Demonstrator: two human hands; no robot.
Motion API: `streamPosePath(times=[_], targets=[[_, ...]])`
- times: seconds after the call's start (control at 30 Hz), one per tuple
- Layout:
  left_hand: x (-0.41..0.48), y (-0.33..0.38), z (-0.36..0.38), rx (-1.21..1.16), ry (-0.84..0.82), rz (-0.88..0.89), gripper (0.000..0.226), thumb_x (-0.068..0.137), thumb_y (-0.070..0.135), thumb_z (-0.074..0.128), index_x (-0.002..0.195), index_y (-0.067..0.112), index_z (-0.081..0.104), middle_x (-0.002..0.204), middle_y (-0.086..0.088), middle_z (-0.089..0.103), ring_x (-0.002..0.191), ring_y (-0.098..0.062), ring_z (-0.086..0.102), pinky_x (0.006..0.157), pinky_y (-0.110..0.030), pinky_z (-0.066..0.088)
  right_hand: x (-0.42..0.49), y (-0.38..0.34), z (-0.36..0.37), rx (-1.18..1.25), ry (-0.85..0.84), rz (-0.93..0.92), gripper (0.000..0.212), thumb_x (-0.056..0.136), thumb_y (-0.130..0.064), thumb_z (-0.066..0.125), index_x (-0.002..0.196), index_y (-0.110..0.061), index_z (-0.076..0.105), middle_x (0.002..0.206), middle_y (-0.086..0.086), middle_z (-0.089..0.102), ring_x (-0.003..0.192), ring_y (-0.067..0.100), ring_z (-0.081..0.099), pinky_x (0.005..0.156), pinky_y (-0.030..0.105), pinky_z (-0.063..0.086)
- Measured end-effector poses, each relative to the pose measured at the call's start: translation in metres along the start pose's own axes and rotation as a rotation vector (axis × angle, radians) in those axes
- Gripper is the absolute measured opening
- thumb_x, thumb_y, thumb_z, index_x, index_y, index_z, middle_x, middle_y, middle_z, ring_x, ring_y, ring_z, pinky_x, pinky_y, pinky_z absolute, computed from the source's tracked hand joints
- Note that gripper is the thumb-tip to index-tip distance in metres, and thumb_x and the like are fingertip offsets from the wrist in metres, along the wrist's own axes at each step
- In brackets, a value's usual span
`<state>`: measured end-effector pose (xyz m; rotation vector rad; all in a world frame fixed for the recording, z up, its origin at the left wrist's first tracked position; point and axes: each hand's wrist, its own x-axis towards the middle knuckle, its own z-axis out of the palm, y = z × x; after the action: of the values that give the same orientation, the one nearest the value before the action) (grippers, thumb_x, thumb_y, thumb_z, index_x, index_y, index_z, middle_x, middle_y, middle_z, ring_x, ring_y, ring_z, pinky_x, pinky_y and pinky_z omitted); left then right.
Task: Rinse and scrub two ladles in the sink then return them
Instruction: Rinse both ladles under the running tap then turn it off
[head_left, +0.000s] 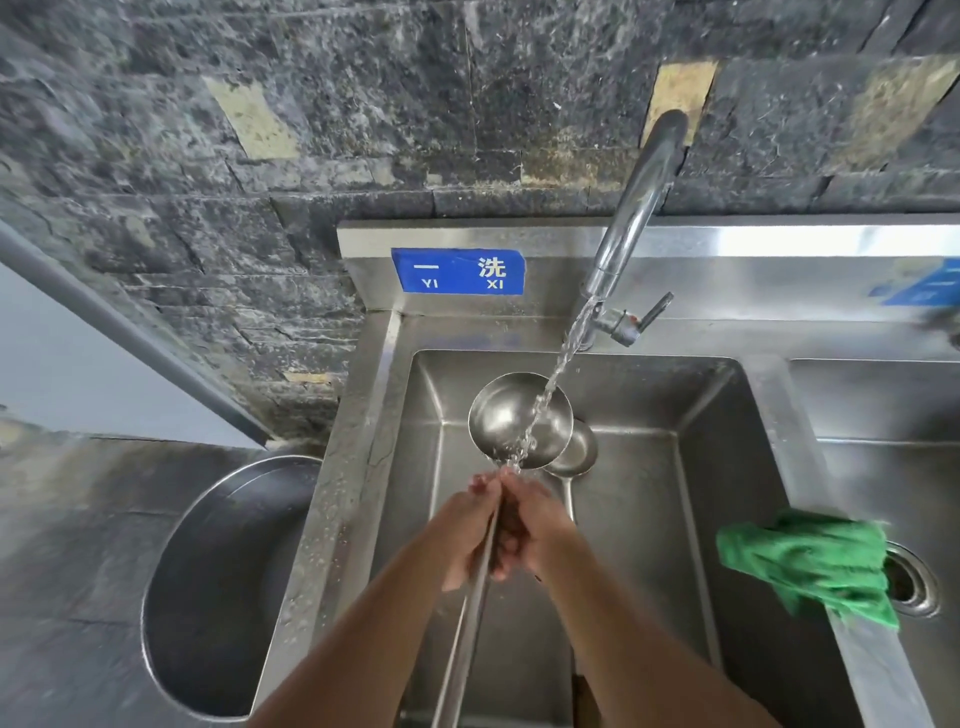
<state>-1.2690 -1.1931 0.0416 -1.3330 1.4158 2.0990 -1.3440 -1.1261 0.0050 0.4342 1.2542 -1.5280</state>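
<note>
A steel ladle (506, 415) is held over the left sink basin (639, 499), its bowl facing up. Water from the tap (639, 208) runs past the bowl's near rim onto my hands. My left hand (470, 530) and my right hand (535, 525) both wrap the upper part of the ladle's long handle, just below the bowl, fingers curled round it. A second ladle (576, 452) lies in the basin behind and right of the first, its bowl partly hidden, its handle running back under my right hand.
A green cloth (810, 561) hangs over the divider between the two basins. The right basin's drain (911, 582) shows beside it. A large round steel pot (223, 587) stands left of the sink. A dark stone wall rises behind.
</note>
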Motion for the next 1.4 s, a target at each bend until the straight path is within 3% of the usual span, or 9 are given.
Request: streamPosePath(times=[0.1, 0.27, 0.37, 0.47, 0.7, 0.87, 1.07, 1.23, 1.4], targets=[[-0.011, -0.021, -0.007, 0.104, 0.033, -0.038, 0.041, 0.105, 0.03, 0.041, 0.09, -0.002, 0.063, 0.06, -0.009, 0.059, 0.045, -0.019, 0.053, 0.043, -0.026, 0.045, 0.022, -0.019, 0.007, 0.209, 0.035, 0.01, 0.023, 0.103, -0.018, 0.044, 0.091, -0.002, 0.056, 0.072, 0.015, 0.066, 0.052, 0.024, 0.066, 0.048, 0.028, 0.056], [-0.028, -0.073, -0.033, 0.175, 0.01, 0.043, 0.034, 0.106, 0.027, 0.044, 0.108, -0.004, 0.057, 0.066, -0.008, 0.063, 0.048, -0.019, 0.058, 0.044, -0.029, 0.051, 0.061, -0.03, -0.007, 0.182, 0.048, 0.045, 0.018, 0.105, -0.014, 0.04, 0.104, -0.001, 0.053, 0.085, 0.019, 0.068, 0.066, 0.028, 0.069, 0.053, 0.034, 0.06], [-0.042, -0.098, -0.042, 0.148, -0.005, 0.033, 0.024, 0.105, 0.022, 0.045, 0.104, 0.0, 0.055, 0.06, -0.007, 0.058, 0.04, -0.018, 0.052, 0.038, -0.023, 0.042, 0.076, -0.019, -0.01, 0.192, 0.046, 0.031, 0.019, 0.105, -0.007, 0.037, 0.094, -0.002, 0.051, 0.084, 0.018, 0.065, 0.065, 0.025, 0.067, 0.058, 0.033, 0.058], [-0.042, -0.114, -0.042, 0.154, 0.105, 0.016, 0.022, 0.104, 0.021, 0.047, 0.1, 0.002, 0.057, 0.053, -0.001, 0.053, 0.034, -0.013, 0.043, 0.037, -0.02, 0.035, 0.09, 0.003, -0.006, 0.168, 0.075, 0.03, 0.022, 0.102, -0.002, 0.035, 0.087, -0.006, 0.05, 0.077, 0.015, 0.062, 0.058, 0.023, 0.062, 0.055, 0.03, 0.052], [-0.017, -0.117, -0.035, -0.048, 0.242, -0.098, 0.029, 0.104, 0.029, 0.044, 0.1, 0.003, 0.057, 0.056, -0.002, 0.052, 0.039, -0.014, 0.041, 0.04, -0.024, 0.036, 0.111, 0.08, 0.005, 0.073, 0.025, 0.146, 0.013, 0.096, 0.002, 0.054, 0.107, 0.005, 0.061, 0.069, 0.013, 0.074, 0.056, 0.018, 0.072, 0.052, 0.026, 0.059], [0.005, -0.113, -0.043, -0.149, 0.281, -0.21, 0.025, 0.098, 0.022, 0.045, 0.105, 0.005, 0.061, 0.058, -0.006, 0.055, 0.041, -0.016, 0.042, 0.041, -0.026, 0.036, 0.111, 0.101, 0.013, -0.049, 0.032, 0.175, 0.009, 0.089, 0.008, 0.057, 0.088, 0.002, 0.063, 0.073, 0.015, 0.068, 0.069, 0.026, 0.065, 0.065, 0.036, 0.054], [0.03, -0.123, -0.059, -0.139, 0.307, -0.187, 0.022, 0.101, 0.021, 0.043, 0.1, 0.007, 0.06, 0.055, -0.004, 0.054, 0.04, -0.016, 0.042, 0.04, -0.026, 0.034, 0.11, 0.115, 0.01, -0.124, -0.027, 0.132, 0.025, 0.075, 0.02, 0.062, 0.095, 0.004, 0.062, 0.079, 0.015, 0.062, 0.079, 0.03, 0.063, 0.076, 0.041, 0.052], [0.045, -0.122, -0.068, -0.111, 0.292, -0.155, 0.022, 0.103, 0.023, 0.042, 0.102, 0.008, 0.059, 0.054, -0.003, 0.052, 0.039, -0.015, 0.042, 0.037, -0.024, 0.032, 0.115, 0.119, 0.007, -0.271, -0.003, 0.067, 0.018, 0.08, 0.018, 0.06, 0.096, 0.01, 0.061, 0.079, 0.018, 0.062, 0.079, 0.032, 0.061, 0.079, 0.044, 0.053], [0.053, -0.121, -0.072, -0.067, 0.286, -0.162, 0.018, 0.103, 0.022, 0.046, 0.107, 0.009, 0.058, 0.056, -0.002, 0.049, 0.038, -0.013, 0.039, 0.038, -0.025, 0.031, 0.116, 0.129, 0.003, -0.342, -0.011, 0.02, 0.019, 0.075, 0.018, 0.049, 0.081, 0.005, 0.062, 0.077, 0.021, 0.058, 0.078, 0.034, 0.056, 0.075, 0.045, 0.046]])
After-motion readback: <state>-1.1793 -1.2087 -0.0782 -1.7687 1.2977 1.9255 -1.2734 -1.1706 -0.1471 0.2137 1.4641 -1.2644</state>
